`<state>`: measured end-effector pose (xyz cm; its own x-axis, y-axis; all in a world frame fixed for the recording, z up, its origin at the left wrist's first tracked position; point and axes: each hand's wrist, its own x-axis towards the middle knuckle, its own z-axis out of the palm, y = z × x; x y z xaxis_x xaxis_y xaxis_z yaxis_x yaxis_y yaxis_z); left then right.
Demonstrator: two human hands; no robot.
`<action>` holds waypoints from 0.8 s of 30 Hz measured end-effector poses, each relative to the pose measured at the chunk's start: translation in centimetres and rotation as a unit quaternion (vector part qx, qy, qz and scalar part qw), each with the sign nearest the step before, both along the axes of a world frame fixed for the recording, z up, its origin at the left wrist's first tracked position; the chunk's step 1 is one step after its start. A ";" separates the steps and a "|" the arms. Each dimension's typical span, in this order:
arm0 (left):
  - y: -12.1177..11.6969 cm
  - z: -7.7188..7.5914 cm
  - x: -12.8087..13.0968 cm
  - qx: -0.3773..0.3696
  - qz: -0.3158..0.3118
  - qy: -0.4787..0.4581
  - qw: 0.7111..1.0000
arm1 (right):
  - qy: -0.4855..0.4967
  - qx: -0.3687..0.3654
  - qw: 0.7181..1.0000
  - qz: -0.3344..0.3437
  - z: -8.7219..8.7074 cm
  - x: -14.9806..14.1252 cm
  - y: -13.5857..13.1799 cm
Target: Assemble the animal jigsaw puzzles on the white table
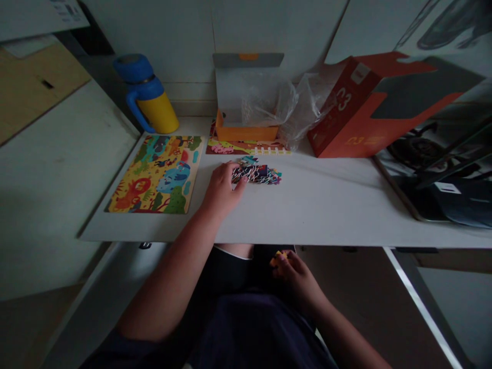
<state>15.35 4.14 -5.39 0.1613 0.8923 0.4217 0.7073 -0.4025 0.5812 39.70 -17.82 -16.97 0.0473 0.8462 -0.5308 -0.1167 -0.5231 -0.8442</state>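
Note:
A pile of jigsaw puzzle pieces [259, 174], many standing on edge with their pale sides showing, lies on the white desk. My left hand [226, 188] closes around the pile's left end, thumb in front and fingers behind. Below the desk's front edge, over my lap, my right hand [294, 270] pinches a yellow-orange puzzle piece [277, 258]; whether it is more than one I cannot tell. Left of the pile lies an animal puzzle picture [156, 174] with a lion and a blue elephant.
An open orange box [246, 134] stands behind the pile on another picture sheet [234, 147], with a clear plastic bag [303, 110] beside it. A blue and yellow flask [157, 110] is at back left. A large red-orange box [357, 118] and dark equipment [453, 189] occupy the right.

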 end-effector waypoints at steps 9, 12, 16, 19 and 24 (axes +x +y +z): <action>0.1 -0.1 0.0 -0.005 0.013 -0.012 1.000 | -0.119 0.220 0.959 0.137 8.5 -1.6 -1.7; 0.3 -0.1 0.0 -0.009 0.017 -0.015 1.000 | -0.249 0.387 0.882 0.096 11.7 -0.2 0.4; 0.4 -0.2 -0.1 -0.019 0.024 -0.024 0.999 | -0.221 0.400 0.889 -0.017 13.9 1.2 5.5; 0.4 -0.1 -0.1 -0.019 0.029 -0.034 0.999 | -0.224 0.367 0.900 -0.070 13.8 1.5 9.4; 0.3 0.1 -0.2 -0.020 0.047 -0.051 0.997 | -0.254 0.284 0.923 -0.046 12.3 2.2 12.3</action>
<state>15.19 4.43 -5.30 0.0348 0.9181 0.3949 0.6766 -0.3124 0.6668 41.87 -5.52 -4.62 0.2543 0.9610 0.1083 0.3485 0.0134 -0.9372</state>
